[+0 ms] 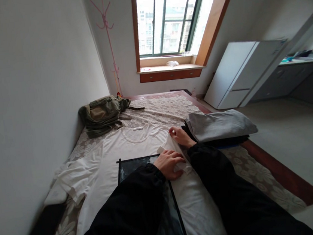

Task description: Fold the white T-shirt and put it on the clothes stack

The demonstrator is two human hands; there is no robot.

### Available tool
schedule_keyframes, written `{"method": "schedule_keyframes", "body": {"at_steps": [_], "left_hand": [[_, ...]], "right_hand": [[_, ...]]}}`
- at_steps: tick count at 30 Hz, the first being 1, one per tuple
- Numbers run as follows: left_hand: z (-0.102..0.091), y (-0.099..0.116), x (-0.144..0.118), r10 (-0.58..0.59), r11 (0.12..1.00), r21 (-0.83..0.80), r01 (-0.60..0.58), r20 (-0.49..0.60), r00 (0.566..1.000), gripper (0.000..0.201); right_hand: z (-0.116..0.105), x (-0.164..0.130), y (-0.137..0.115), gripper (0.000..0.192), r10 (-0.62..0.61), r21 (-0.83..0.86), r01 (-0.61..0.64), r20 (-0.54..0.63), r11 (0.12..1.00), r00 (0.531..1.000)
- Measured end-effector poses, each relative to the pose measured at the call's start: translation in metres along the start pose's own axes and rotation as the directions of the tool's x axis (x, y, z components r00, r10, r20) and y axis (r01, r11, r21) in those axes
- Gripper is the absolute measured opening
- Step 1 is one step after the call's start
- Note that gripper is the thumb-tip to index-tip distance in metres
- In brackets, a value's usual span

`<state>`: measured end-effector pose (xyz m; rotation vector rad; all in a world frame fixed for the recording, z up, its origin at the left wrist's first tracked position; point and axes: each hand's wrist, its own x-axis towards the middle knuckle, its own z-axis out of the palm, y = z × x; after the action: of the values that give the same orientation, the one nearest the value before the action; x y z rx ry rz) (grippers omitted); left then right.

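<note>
On the bed, both hands press the white T-shirt's (137, 150) folded side over the dark folding board (135, 164): left hand (169, 164) flat, right hand (180, 136) pinching cloth. Loosened pressure could let the fold slide off the board.

A home bedroom: bed (268, 180), backpack (102, 114), coat stand (105, 21).

Our black sleeves (144, 205) cover much of the dark folding board (135, 164) and the lower part of the white T-shirt (112, 152), and the picture's bottom edge cuts all three off. The fingertips of our right hand (180, 136) are hidden under a folded flap of the shirt. Small things on the window sill (168, 68) and the far counter (302, 57) are too small to tell.
</note>
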<state>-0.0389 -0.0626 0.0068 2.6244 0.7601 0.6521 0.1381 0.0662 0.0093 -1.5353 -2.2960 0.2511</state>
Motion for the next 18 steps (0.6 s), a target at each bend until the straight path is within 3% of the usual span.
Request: {"method": "schedule_keyframes", "body": {"at_steps": [6, 10, 14, 18], "left_hand": [[0.000, 0.002, 0.001, 0.026, 0.999, 0.032, -0.028, 0.042, 0.999, 0.050], [0.002, 0.003, 0.004, 0.049, 0.994, 0.098, -0.057, 0.077, 0.996, 0.024], [0.002, 0.006, 0.005, 0.091, 0.983, 0.146, -0.108, 0.118, 0.989, 0.021], [0.004, 0.011, 0.004, 0.056, 0.990, 0.118, -0.074, 0.147, 0.988, 0.016]], "right_hand": [[0.009, 0.000, 0.003, 0.014, -0.037, -0.013, 0.037, -0.010, 0.999, 0.999], [0.013, 0.000, 0.006, 0.015, -0.035, -0.043, 0.034, -0.027, 0.998, 0.999], [0.015, 0.000, 0.007, 0.018, -0.036, -0.076, 0.032, -0.046, 0.997, 0.998], [0.016, 0.000, 0.007, 0.020, -0.036, -0.144, 0.025, -0.069, 0.989, 0.997]]}}
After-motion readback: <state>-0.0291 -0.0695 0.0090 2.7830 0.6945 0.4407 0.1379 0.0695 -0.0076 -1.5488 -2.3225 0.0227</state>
